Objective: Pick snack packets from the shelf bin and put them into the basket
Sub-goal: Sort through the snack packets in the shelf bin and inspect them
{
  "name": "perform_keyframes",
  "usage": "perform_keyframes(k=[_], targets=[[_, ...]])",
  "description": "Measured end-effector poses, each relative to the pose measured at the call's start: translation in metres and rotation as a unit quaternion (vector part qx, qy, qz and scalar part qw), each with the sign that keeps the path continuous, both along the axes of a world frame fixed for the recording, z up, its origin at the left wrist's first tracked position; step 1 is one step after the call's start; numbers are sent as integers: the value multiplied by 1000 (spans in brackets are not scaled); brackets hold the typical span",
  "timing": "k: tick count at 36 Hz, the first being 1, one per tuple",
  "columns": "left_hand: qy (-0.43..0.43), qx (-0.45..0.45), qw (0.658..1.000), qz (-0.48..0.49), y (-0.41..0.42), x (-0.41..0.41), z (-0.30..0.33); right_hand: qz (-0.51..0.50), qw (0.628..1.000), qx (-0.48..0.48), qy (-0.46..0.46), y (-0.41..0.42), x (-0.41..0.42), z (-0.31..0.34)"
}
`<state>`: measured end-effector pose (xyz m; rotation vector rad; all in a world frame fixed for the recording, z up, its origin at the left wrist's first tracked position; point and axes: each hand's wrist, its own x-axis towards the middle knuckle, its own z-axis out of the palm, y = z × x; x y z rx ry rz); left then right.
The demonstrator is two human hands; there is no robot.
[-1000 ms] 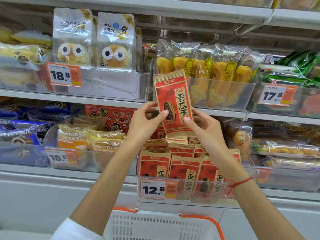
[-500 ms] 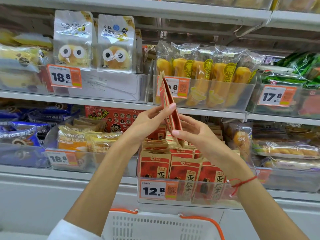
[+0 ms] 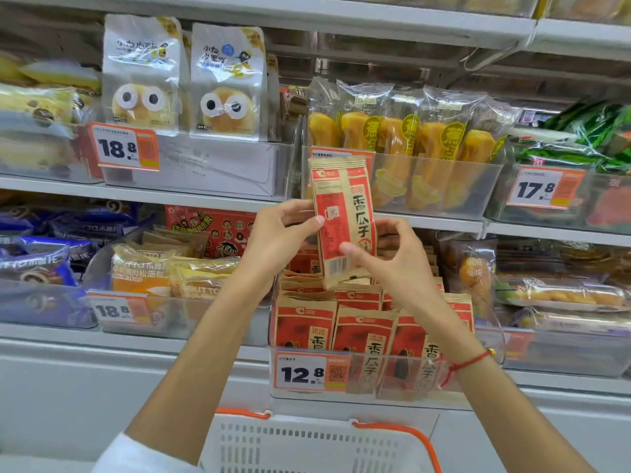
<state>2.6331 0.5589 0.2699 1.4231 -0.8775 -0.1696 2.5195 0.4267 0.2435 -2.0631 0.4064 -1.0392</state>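
A red and tan sunflower-seed packet stands upright in the air above the clear shelf bin, its back side toward me. My left hand pinches its left edge with thumb and fingers. My right hand holds its lower right part, thumb on the near face. The bin holds several more of the same packets behind a 12.8 price tag. A white basket with orange handles sits at the bottom of the view, below the bin.
Neighbouring bins hold bread packs at 18.8, owl-faced buns, banana cakes and green packs. Shelf edges run across above and below the bin. A white sleeve shows at the bottom left.
The packet was turned about its upright axis between both hands: front face first, then edge-on, now its back face toward me. It stayed at roughly the same height.
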Motion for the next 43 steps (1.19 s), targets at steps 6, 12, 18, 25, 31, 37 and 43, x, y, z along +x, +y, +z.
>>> perform_keyframes(k=[6, 12, 18, 25, 31, 37, 43], targets=[[-30, 57, 996, -57, 5, 3, 3, -12, 995, 10, -100, -6, -7, 13], [-42, 77, 989, -120, 0, -6, 2, -53, 981, 27, -184, -10, -12, 19], [-36, 76, 989, -124, -5, -12, -1, -87, 979, 11, -185, -13, -15, 19], [-18, 50, 994, -96, -10, -16, -3, -84, 976, 4, -202, -9, -15, 19], [17, -7, 999, -32, -12, -11, -6, -24, 991, -17, -128, -7, -16, 22], [114, -56, 991, -28, -7, -6, -2, -35, 994, -25, -101, -4, -12, 19], [108, -42, 993, -30, -6, -6, -1, -89, 985, -74, -129, 1, -14, 20]])
